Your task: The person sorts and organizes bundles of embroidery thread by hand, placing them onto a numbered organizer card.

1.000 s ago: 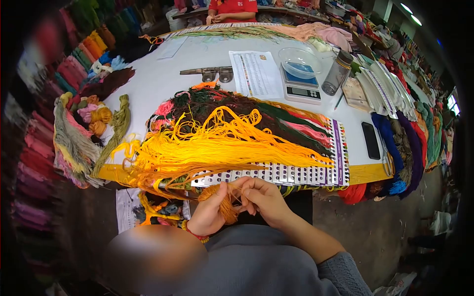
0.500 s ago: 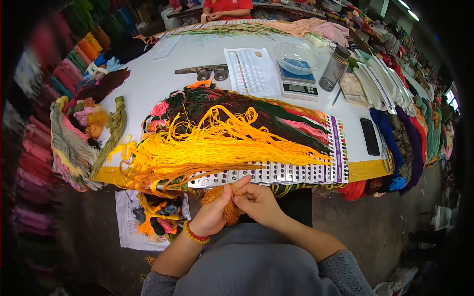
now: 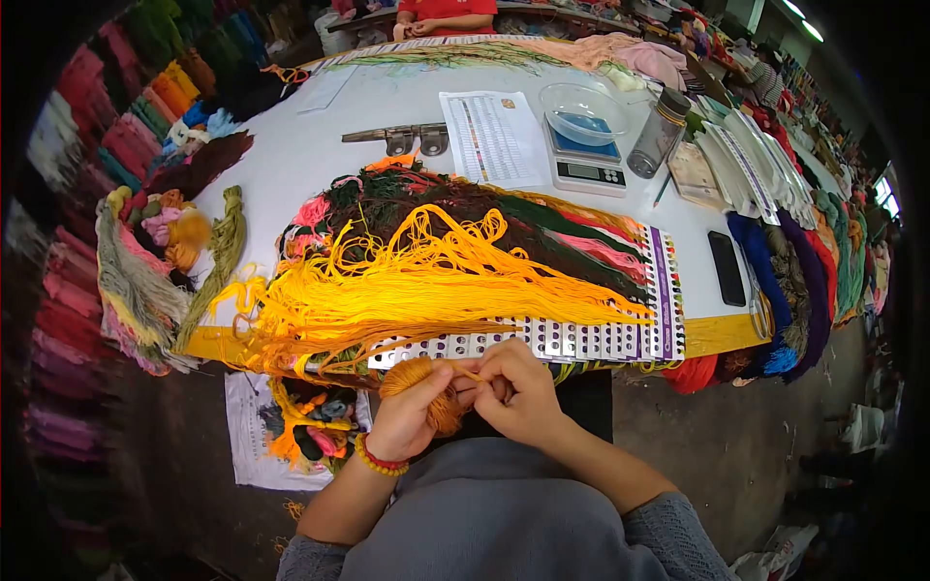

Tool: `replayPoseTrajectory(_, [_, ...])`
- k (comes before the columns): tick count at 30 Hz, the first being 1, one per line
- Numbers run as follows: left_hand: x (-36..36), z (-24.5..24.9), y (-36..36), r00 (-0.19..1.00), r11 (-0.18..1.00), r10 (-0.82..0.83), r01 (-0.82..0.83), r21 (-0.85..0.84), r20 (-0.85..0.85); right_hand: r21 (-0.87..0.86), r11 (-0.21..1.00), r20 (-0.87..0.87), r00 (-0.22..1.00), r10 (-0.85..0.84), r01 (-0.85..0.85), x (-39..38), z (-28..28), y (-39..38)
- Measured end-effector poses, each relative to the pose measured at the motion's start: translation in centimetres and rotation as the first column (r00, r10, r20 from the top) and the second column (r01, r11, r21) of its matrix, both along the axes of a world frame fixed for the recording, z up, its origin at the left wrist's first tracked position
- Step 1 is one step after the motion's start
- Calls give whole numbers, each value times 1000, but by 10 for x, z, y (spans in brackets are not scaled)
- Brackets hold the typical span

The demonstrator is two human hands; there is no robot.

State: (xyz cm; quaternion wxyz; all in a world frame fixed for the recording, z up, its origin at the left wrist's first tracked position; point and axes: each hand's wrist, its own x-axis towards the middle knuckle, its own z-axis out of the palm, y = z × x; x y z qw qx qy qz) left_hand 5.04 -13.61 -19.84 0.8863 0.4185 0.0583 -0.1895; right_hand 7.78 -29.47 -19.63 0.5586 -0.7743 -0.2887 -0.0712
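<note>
My left hand (image 3: 412, 414) is closed around a bundle of orange-brown thread (image 3: 407, 378) in front of the table edge. Close beside it, my right hand (image 3: 515, 392) is closed in a pinch on strands of the same thread, a short stretch of which runs between the two hands. Just beyond them, long yellow thread (image 3: 417, 295) lies spread over white cards with punched holes (image 3: 581, 341). Darker brown-orange strands (image 3: 320, 351) hang at its near left side. Red, pink and dark green threads (image 3: 591, 247) fan out behind the yellow.
A digital scale (image 3: 589, 174) holds a clear bowl (image 3: 581, 108). Nearby are a printed sheet (image 3: 494, 140), a bottle (image 3: 659, 134), a phone (image 3: 725, 268) and a metal hole punch (image 3: 397, 140). Thread skeins (image 3: 145, 271) hang at the left corner. A person in red (image 3: 446, 15) sits opposite.
My right hand has turned, its extended finger curling in, and now draws an orange strand out from the bundle. My left hand has shifted slightly left, showing more of the bundle.
</note>
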Motion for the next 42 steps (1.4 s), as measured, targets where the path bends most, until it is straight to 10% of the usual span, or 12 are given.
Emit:
replayPoseTrajectory(2, [-1, -4, 7, 998, 999, 48, -49, -21, -28, 448, 893, -93, 991, 91, -40, 5, -6, 3])
replayPoseTrajectory(3, [-1, -12, 16, 997, 982, 71, -72, -173, -15, 717, 686, -544, 716, 437, 126, 4, 8, -5])
replayPoseTrajectory(7, [-13, -25, 75, 975, 886, 200, -222, -408, -96, 950, 170, -282, 485, 828, 261, 32, 28, -68])
replayPoseTrajectory(12, [-61, -69, 202, 837, 798, 513, -547, -252, -190, 712, 567, -569, 813, 120, 414, 64, 59, -212])
replayPoseTrajectory(17, [-118, -88, 307, 452, 483, 873, -852, 203, -181, 634, 499, -371, 799, -474, 591, 93, 90, -539])
replayPoseTrajectory(18, [-125, -86, 315, 418, 417, 904, -822, 387, -86, 537, 323, -299, 534, -791, 779, 110, 98, -612])
replayPoseTrajectory(21, [-134, -78, 328, 420, 357, 907, -796, 489, 21, 573, 495, 78, 559, -826, 652, 79, 170, -585])
replayPoseTrajectory(24, [-122, -44, 302, 350, 247, 936, -719, 650, 30, 424, 210, 86, 191, -978, 881, 81, 190, -560])
replayPoseTrajectory(26, [-119, -75, 310, 567, 437, 819, -716, 544, 87, 61, -117, 624, -129, -771, 991, 80, 195, -494])
replayPoseTrajectory(29, [-77, -14, 179, 881, 851, 452, -379, 364, -139, -65, 514, 281, 510, -813, 856, 90, 161, -390])
replayPoseTrajectory(34, [-16, -2, 57, 989, 999, -16, 23, 49, -148, -24, 926, -377, 855, -357, 376, 80, 30, -181])
replayPoseTrajectory(42, [69, -26, -58, 963, 871, -257, 266, 413, -80, -424, 902, -172, 970, -170, 83, 63, -37, -84])
